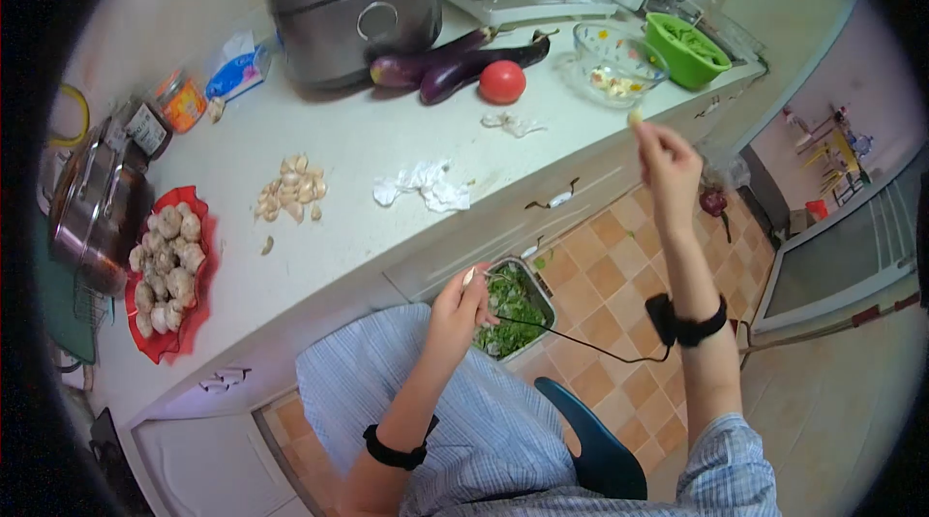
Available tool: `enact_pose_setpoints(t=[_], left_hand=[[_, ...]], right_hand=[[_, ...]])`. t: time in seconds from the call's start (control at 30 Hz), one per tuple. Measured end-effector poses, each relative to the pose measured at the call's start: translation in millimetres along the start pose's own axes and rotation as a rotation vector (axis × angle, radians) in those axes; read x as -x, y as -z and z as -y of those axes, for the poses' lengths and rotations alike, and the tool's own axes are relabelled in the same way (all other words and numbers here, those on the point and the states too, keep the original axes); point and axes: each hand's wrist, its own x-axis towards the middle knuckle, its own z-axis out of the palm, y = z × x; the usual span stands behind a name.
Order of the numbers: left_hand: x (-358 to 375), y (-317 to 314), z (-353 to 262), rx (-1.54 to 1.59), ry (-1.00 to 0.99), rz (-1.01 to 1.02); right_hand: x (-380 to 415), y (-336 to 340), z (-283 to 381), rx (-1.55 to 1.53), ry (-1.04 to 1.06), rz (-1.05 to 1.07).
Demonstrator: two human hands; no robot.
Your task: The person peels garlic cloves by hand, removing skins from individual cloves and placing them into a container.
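My left hand (457, 314) is closed over the person's lap, beside the counter edge, with a small pale garlic piece (469, 276) at its fingertips. Raised near the counter's front edge, my right hand (668, 164) pinches a pale yellowish clove (635, 117). Just beyond that clove stands a clear glass bowl (619, 67) with pale pieces inside. A pile of unpeeled garlic cloves (293, 186) lies on the counter, with one stray clove (267, 245) nearer the edge. White crumpled paper (424, 187) and some garlic skins (513, 124) are on the counter too.
On the counter (339, 149) are a rice cooker (353, 9), eggplants (474, 67), a tomato (502, 82), a green basket (687, 50), a red dish (201, 270) of garlic bulbs and a steel pot (102, 202). Below stands a bin (547, 294) of greens. A black cable (600, 348) hangs between my arms.
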Motion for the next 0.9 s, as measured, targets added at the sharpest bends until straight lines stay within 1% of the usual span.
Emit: enact_pose_setpoints(t=[0.07, 0.1, 0.17, 0.2, 0.27, 0.3, 0.37, 0.43, 0.47, 0.5, 0.53, 0.6, 0.63, 0.7, 0.73, 0.77, 0.8, 0.83, 0.87, 0.9], left_hand=[[3.8, 0.4, -4.9, 0.042, 0.044, 0.020], [5.5, 0.3, -9.4, 0.038, 0.034, 0.021], [10.9, 0.4, -18.3, 0.061, 0.110, 0.030], [12.3, 2.0, -21.6, 0.051, 0.110, 0.022], [13.9, 5.4, -27.6, 0.222, 0.152, 0.124], [14.8, 6.3, -30.3, 0.215, 0.152, 0.119], [15.4, 8.0, -34.0, 0.297, 0.157, 0.074], [11.0, 13.0, -28.0, 0.278, 0.158, 0.068], [9.5, 14.7, -23.7, 0.252, 0.169, 0.072], [8.9, 14.8, -20.7, 0.257, 0.178, 0.066], [7.1, 13.8, -18.4, 0.213, 0.168, 0.067], [6.7, 10.0, -14.0, 0.170, 0.165, 0.071], [7.4, 8.0, -12.3, 0.171, 0.136, 0.042], [9.9, 10.5, -5.4, 0.168, 0.105, 0.005], [9.8, 14.5, 3.4, 0.153, 0.044, 0.043], [9.9, 17.9, 9.8, 0.137, -0.019, 0.081], [11.4, 16.9, 5.0, 0.137, -0.018, 0.074], [13.0, 14.1, -2.7, 0.109, -0.063, 0.072], [14.4, 12.7, -6.5, 0.082, -0.108, 0.071], [14.5, 13.5, -4.5, 0.085, -0.106, 0.069]], right_hand=[[-47.3, 3.7, 4.2, 0.114, 0.155, -0.059], [-70.0, 3.6, 4.8, 0.160, 0.223, -0.078], [-111.6, 1.0, 1.8, 0.324, 0.319, -0.077], [-126.2, 0.6, -0.3, 0.312, 0.315, -0.076], [-140.7, -2.4, -5.4, 0.568, 0.201, -0.038], [-135.9, -5.6, -4.1, 0.541, 0.252, -0.057], [-100.7, -17.1, 8.4, 0.271, 0.286, -0.016], [-29.4, -30.6, 26.1, 0.308, 0.115, 0.215], [10.4, -34.8, 33.1, 0.211, 0.036, 0.470], [42.2, -42.2, 15.3, 0.209, 0.298, 0.598], [76.6, -46.4, 27.7, 0.223, 0.067, 0.754], [116.8, -56.1, 14.5, 0.157, -0.039, 0.886], [127.8, -60.9, 6.7, 0.156, -0.044, 0.889], [141.6, -70.7, -9.0, -0.023, -0.158, 0.786], [143.2, -74.2, -17.3, -0.027, -0.157, 0.792], [144.0, -77.3, -25.2, -0.059, -0.145, 0.735], [144.7, -79.0, -28.1, -0.089, -0.135, 0.679], [145.1, -79.1, -28.3, -0.091, -0.138, 0.684], [144.0, -78.7, -26.8, -0.120, -0.184, 0.697], [142.2, -77.9, -25.4, -0.148, -0.229, 0.709]])
